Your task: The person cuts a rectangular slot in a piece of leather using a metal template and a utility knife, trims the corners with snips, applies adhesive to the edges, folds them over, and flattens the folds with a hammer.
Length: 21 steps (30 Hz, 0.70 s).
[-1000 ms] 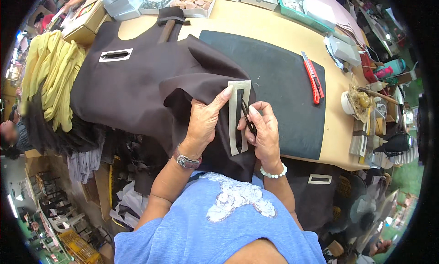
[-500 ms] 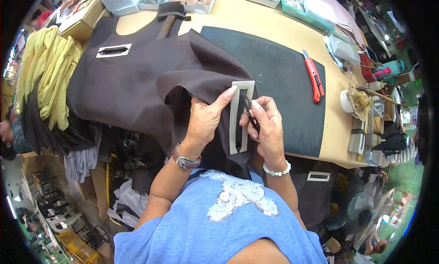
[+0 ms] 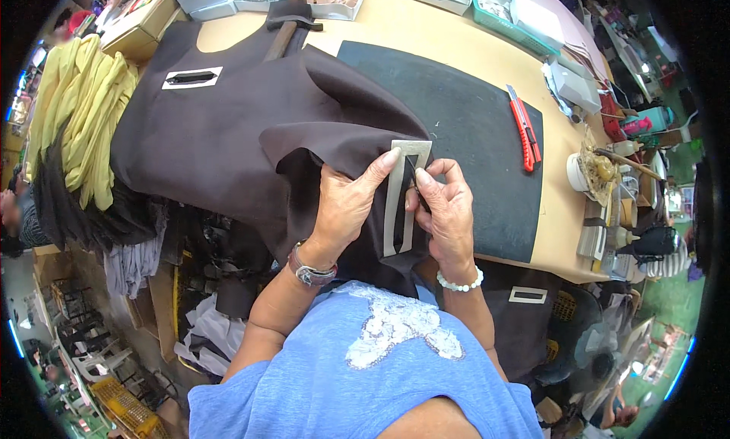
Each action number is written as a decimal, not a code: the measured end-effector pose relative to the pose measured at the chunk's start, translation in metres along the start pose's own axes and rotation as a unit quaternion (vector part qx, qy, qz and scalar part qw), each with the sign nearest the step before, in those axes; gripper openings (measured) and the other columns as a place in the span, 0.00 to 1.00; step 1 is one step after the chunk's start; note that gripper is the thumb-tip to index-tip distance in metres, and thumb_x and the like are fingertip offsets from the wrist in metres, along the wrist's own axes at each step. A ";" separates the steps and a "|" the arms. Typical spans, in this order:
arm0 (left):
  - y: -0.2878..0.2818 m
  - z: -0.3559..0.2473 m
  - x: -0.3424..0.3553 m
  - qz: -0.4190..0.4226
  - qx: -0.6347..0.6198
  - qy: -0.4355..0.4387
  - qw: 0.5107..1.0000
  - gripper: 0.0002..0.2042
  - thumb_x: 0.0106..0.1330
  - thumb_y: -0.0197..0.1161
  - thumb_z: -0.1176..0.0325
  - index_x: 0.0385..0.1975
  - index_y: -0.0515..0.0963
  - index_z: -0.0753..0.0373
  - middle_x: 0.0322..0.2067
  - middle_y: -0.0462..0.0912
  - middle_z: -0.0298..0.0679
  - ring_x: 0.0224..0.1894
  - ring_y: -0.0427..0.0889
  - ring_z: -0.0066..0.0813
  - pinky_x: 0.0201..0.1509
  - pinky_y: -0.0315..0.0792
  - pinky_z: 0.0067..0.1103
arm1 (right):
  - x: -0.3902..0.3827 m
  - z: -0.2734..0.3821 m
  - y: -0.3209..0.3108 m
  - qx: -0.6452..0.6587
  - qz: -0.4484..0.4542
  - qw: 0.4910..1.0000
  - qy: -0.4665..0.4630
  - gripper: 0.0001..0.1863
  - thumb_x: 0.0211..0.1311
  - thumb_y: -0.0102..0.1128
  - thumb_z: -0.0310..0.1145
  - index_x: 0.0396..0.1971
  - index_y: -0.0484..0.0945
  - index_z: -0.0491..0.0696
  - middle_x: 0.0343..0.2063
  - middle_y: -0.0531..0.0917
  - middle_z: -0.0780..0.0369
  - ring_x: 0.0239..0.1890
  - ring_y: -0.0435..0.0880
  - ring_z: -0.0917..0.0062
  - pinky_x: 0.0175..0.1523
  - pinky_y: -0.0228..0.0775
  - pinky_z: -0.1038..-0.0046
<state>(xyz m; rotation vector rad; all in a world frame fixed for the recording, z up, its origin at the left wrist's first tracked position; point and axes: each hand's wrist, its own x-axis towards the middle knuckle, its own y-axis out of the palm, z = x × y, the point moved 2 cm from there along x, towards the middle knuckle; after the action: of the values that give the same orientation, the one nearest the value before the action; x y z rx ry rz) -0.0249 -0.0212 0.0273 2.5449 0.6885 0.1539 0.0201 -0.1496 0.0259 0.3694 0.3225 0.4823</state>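
Note:
Dark brown fabric point(image 3: 213, 146) lies over the table and hangs down at its front edge. A pale rectangular frame point(image 3: 393, 203) with a long slot sits on the part of the fabric in front of me. My left hand point(image 3: 346, 199) is closed on the fabric, its thumb pressing the frame's upper left side. Between the thumb and fingers of my right hand point(image 3: 449, 211) is a slim black pointed tool point(image 3: 414, 173), its tip at the top of the slot. The rest of the tool is mostly hidden, so I cannot tell its exact kind.
A second pale slotted frame point(image 3: 192, 78) shows on the fabric's far left. Right of the work lie a dark cutting mat point(image 3: 471, 135) and a red utility knife point(image 3: 523, 127). A hammer point(image 3: 287, 28) rests at the back; yellow cloth point(image 3: 80, 120) is piled left.
The black tool's tip has shifted slightly within the slot, and less of its body shows in my right hand. My left hand keeps its hold; the view has moved a little.

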 end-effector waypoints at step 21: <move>0.024 0.023 -0.015 -0.118 -0.053 0.000 0.992 0.06 0.62 0.61 0.70 0.35 0.75 0.62 0.31 0.77 0.30 0.29 0.73 0.15 0.30 0.68 0.15 | -0.023 -0.013 0.013 -0.106 -0.093 0.989 -0.051 0.11 0.70 0.42 0.38 0.37 0.60 0.45 0.20 0.73 0.64 0.13 0.65 0.90 0.17 0.57 0.87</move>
<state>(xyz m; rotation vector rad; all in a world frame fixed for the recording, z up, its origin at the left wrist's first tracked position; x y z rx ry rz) -0.0219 -0.0561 0.0196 2.3421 0.9479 0.1068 -0.0092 -0.1467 0.0253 0.1537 0.2019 0.3092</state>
